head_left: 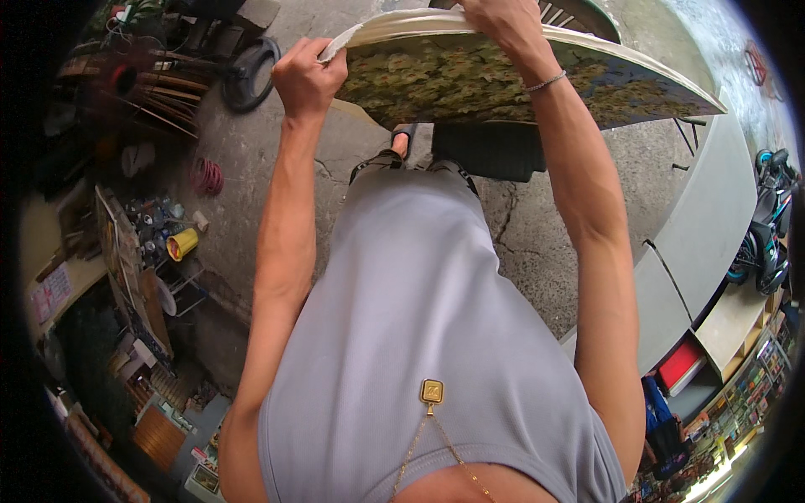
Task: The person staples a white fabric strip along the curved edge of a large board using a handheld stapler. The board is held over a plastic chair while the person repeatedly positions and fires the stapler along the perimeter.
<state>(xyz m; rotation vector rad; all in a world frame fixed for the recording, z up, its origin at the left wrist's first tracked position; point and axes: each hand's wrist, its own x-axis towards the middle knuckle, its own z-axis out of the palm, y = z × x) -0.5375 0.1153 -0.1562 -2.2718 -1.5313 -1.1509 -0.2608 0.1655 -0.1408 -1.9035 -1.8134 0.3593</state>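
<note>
A large canvas painting (436,80) with yellow-green leaf-like patches on a dark ground is held up in front of me, tilted. Along its upper side runs a white cloth edge (402,27), layered and frayed at the left corner. My left hand (307,80) is closed round that corner, its fingers curled in a fist over the cloth. Farther right, my right hand (510,25) grips the same upper edge, with its fingertips partly hidden and close to the picture's top. The painting's right end tapers to a corner near the grey table.
A grey table (708,184) stands at the right, by a small black-and-blue motorbike (767,222). Below the painting is a black box-like seat (495,151). At left lie a black ring-shaped wheel (250,75), a pink coil (207,177) and a yellow container (182,244) among clutter.
</note>
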